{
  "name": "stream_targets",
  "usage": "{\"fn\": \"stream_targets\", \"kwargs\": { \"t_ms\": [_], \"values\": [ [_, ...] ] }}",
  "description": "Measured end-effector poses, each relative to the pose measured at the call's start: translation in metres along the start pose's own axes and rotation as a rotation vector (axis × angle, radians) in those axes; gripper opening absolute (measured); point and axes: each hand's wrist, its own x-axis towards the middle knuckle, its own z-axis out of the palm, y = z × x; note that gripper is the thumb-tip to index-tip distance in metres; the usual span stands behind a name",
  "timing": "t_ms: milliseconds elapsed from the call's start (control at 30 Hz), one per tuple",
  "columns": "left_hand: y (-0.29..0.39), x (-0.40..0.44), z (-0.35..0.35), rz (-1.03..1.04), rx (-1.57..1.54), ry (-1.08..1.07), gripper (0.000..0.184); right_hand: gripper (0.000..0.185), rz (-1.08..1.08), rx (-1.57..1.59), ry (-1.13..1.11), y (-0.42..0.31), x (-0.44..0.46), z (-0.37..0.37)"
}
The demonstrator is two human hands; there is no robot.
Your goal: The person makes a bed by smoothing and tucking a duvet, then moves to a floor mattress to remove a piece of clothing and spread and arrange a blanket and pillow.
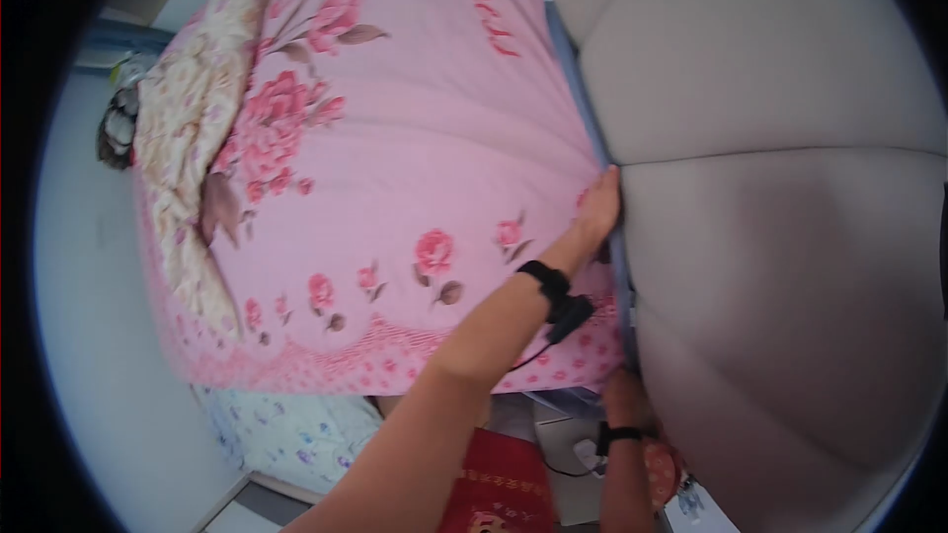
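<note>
The pink flowered sheet (415, 168) covered the bed across the middle of the frame, its right edge running down along the grey padded panel (770, 237) that filled the right side. A blue-grey strip (585, 99) showed between the two.

The left hand (598, 205) lay at that seam, right of centre, touching the sheet's edge beside the panel; whether its fingers were closed on the cloth could not be told. The right hand (624, 395) was lower down, at the sheet's bottom right corner against the panel, its fingers too hidden and blurred to tell whether they were apart or together.

A cream patterned cloth (188, 128) lay bunched over the sheet at upper left. Below the sheet's lower edge were a white flowered cloth (296, 434) at lower left and a red item with yellow lettering (499, 479) at bottom centre.
</note>
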Motion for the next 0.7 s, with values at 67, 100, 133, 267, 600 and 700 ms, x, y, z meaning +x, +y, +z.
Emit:
{"fn": "stream_targets", "kwargs": {
  "t_ms": [67, 100, 133, 267, 600, 700],
  "values": [
    [0.003, 0.009, 0.002, -0.129, -0.125, -0.144, 0.068, 0.020, 0.030, 0.069, 0.027, -0.004, 0.011, 0.009],
    [0.005, 0.023, 0.002, -0.222, -0.225, -0.191, 0.066, 0.024, 0.079, 0.039, -0.108, -0.002, 0.024, 0.019],
    [0.011, 0.030, -0.002, -0.266, -0.194, -0.208, 0.062, 0.025, 0.091, 0.073, -0.087, 0.000, 0.025, 0.027],
    [0.054, 0.035, -0.032, -0.139, 0.371, -0.209, 0.040, 0.027, 0.062, 0.097, -0.127, 0.000, 0.059, 0.043],
    [0.041, 0.051, -0.032, 0.168, 0.569, -0.136, 0.021, 0.032, -0.069, 0.127, -0.204, 0.006, 0.083, 0.044],
    [0.034, 0.015, -0.035, 0.172, 0.229, -0.071, 0.025, 0.034, -0.173, 0.110, -0.151, 0.009, 0.062, 0.032]
  ]
}}
